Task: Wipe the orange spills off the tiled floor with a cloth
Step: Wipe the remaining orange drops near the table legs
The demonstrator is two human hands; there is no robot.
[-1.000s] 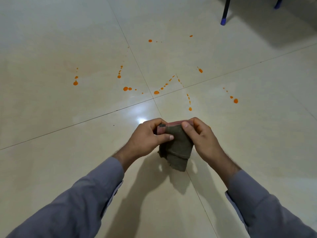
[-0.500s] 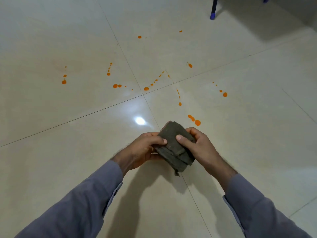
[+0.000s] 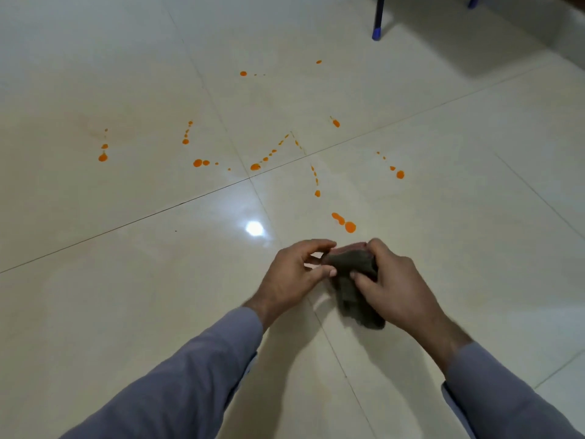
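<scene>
Orange spills [image 3: 349,227] (over a dozen) dot the floor [image 3: 126,296]; right hand [image 3: 395,289] grips one cloth [image 3: 348,267]; left hand [image 3: 291,274] loosely curled.

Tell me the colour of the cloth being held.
Dark olive-grey cloth, reddish top edge; head view.

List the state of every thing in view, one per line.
cloth: bunched, held above the floor
right hand: gripping the cloth
left hand: fingers curled at the cloth's left edge
orange spills: unwiped, scattered in drops
tiled floor: glossy, spotted
chair leg: standing on the floor
</scene>
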